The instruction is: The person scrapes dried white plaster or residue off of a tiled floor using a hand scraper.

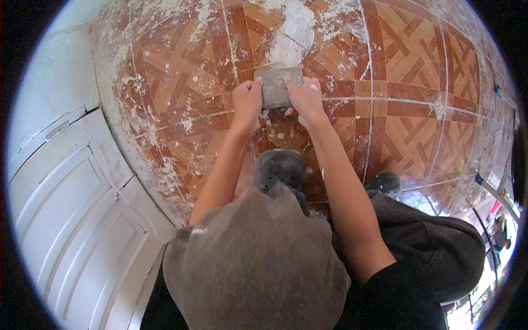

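Note:
A flat grey rectangular plate [276, 88] with a scuffed, dusty face is held low over the tiled floor [404, 66]. My left hand [248, 102] grips its left edge, thumb on the upper face. On the right edge, my right hand [306, 100] is closed the same way, with fingers curled underneath. A whitish fleck marks the back of that hand. Just beyond the plate's far edge, a thick white smear [297, 34] runs away over the tiles. The plate's underside is hidden.
A white panelled door [82, 220] stands at left beside a pale wall [52, 82]. White splatters cover much of the floor. My dark clogs [279, 168] are planted close behind the plate. Metal poles [498, 198] and bright clutter lie at far right.

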`<state>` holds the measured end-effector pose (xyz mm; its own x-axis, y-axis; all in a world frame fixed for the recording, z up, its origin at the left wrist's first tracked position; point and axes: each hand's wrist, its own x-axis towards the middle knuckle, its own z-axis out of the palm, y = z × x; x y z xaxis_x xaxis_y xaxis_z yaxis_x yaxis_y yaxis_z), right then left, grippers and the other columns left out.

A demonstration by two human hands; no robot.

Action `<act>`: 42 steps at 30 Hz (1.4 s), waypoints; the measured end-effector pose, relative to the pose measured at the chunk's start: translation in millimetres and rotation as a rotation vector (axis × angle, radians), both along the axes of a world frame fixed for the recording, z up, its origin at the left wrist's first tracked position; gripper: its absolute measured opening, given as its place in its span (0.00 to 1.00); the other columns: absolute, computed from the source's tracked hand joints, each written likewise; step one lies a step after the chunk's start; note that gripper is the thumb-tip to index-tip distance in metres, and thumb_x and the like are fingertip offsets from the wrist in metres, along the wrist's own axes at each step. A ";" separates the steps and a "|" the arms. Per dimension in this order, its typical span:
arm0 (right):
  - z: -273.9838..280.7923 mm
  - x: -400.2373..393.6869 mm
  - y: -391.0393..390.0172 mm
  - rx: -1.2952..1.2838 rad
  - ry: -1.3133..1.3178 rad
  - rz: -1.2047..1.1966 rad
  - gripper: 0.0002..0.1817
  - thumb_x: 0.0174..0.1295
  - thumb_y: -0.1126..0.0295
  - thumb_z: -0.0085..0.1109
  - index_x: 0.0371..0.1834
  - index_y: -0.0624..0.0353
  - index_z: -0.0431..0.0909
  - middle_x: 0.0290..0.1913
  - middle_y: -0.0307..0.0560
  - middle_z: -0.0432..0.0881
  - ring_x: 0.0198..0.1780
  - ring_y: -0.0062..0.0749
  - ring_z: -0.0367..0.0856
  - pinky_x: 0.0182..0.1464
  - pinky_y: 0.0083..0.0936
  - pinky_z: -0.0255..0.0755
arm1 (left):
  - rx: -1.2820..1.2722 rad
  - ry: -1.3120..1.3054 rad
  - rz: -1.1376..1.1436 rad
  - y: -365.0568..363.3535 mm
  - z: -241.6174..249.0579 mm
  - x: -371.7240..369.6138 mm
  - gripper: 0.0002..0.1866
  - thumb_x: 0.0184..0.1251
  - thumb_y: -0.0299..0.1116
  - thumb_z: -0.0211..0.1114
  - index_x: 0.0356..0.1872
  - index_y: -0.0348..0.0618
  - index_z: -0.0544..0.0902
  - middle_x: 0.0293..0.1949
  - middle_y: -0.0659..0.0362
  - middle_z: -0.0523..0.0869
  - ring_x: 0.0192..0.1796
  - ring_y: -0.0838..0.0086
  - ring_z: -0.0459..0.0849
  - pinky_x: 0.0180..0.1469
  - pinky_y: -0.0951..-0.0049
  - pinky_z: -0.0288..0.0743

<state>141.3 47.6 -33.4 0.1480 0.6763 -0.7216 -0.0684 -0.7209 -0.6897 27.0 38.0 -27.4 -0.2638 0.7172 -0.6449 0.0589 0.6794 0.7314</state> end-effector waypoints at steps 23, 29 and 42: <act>2.4 -20.5 -24.7 -0.076 -0.051 0.018 0.15 0.53 0.65 0.53 0.33 0.70 0.72 0.29 0.53 0.77 0.19 0.33 0.76 0.14 0.27 0.70 | 0.096 0.119 -0.044 -16.6 -1.4 -16.7 0.17 0.61 0.36 0.54 0.15 0.38 0.72 0.14 0.67 0.68 0.19 0.85 0.62 0.20 0.77 0.55; -1.7 -26.8 -5.7 -0.016 0.028 0.012 0.18 0.53 0.65 0.52 0.39 0.71 0.69 0.27 0.54 0.77 0.19 0.32 0.76 0.14 0.26 0.69 | 0.019 0.127 -0.038 7.9 11.4 -25.1 0.16 0.59 0.35 0.55 0.15 0.36 0.74 0.14 0.66 0.68 0.20 0.84 0.63 0.22 0.77 0.57; 1.4 -27.6 -3.4 -0.062 0.041 0.009 0.15 0.52 0.66 0.53 0.34 0.70 0.71 0.29 0.55 0.76 0.18 0.34 0.76 0.15 0.27 0.69 | 0.127 0.178 -0.017 -8.3 -3.3 -27.1 0.16 0.59 0.35 0.55 0.17 0.34 0.75 0.14 0.66 0.70 0.20 0.82 0.64 0.22 0.77 0.60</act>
<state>113.8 44.1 -32.0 0.1118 0.6316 -0.7672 -0.0887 -0.7626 -0.6407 -0.2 29.7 -30.7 -0.3524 0.7953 -0.4933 0.2053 0.5799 0.7884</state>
